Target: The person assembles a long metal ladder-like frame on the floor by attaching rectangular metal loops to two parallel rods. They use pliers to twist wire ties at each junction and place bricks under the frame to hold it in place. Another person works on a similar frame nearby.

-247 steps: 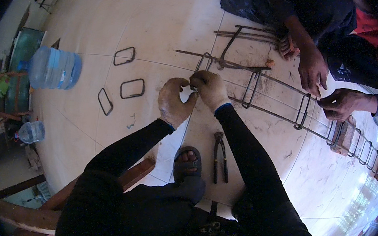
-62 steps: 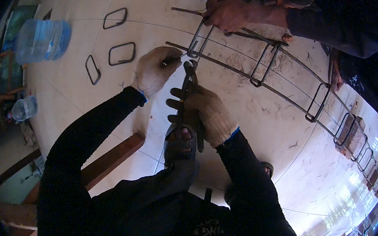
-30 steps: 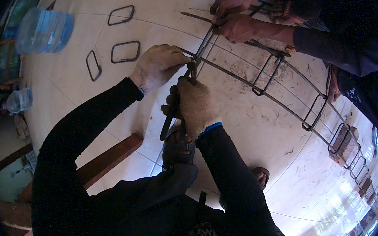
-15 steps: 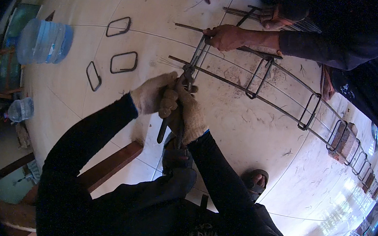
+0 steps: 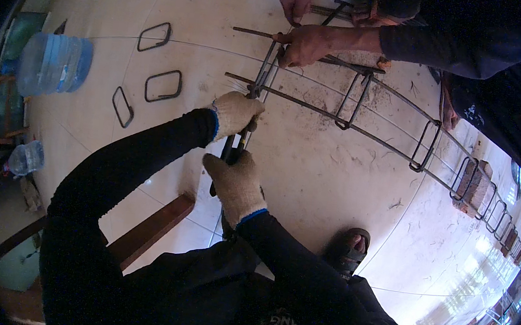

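Observation:
My right hand [image 5: 236,185], in a beige knit glove, is closed round the dark handles of a pair of pliers [image 5: 230,149]. Higher up the tool, my gloved left hand [image 5: 236,114] closes over its neck; its fingertips are partly hidden. The tool's head meets the corner of a steel rebar frame [image 5: 304,103], where a stirrup crosses the near bar and thin tie wires stick out to the left. A co-worker's hand [image 5: 306,45] grips the far bar at the same stirrup, and that person's other hand [image 5: 298,2] is just beyond.
Three loose stirrups [image 5: 163,86] lie on the tiled floor at left, near a blue water jug [image 5: 56,66]. A brick [image 5: 475,186] props the frame at right. A wooden beam [image 5: 155,227] juts in beside my left arm. My sandalled foot [image 5: 349,249] stands below the frame.
My left hand has moved up toward the pliers' head, while my right has slid down along the handles. The co-worker's farther hand has come closer to the stirrup.

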`<state>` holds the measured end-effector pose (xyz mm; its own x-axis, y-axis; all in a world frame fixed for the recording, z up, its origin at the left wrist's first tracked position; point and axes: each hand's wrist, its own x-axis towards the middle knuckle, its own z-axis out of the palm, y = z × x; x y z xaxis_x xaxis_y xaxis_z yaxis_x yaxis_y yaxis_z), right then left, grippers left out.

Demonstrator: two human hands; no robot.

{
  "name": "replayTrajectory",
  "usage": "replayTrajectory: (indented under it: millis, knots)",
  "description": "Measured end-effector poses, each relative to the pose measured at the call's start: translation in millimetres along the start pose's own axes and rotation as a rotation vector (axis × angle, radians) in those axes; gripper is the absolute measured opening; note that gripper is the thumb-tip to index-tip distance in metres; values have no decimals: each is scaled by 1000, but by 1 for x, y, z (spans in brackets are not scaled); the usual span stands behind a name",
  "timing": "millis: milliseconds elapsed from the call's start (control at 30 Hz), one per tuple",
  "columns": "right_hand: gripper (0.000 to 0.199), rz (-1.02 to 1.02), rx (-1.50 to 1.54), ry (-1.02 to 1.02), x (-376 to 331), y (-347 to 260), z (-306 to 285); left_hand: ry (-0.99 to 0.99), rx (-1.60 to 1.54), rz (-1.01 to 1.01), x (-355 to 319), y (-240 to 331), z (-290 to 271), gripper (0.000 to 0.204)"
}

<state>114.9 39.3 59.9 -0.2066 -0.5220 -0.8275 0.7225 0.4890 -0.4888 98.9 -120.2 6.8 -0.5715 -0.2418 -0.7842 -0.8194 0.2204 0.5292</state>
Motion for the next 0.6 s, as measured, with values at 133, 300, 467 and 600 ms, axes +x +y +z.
replayTrajectory:
  millis: [133, 300, 467, 600]
  knots:
    - [18, 52, 623, -372, 18, 31, -21, -125, -585, -195, -10, -1, 8, 35]
    - [18, 88, 472, -302, 1, 10, -23, -167, -690, -237, -15, -12, 7, 40]
    - [26, 160, 469, -191, -6, -12, -17, -176, -626, -224, -22, 9, 4, 35]
    - [25, 110, 1028, -650, 2, 2, -27, -327, -1160, -245, -24, -2, 12, 33]
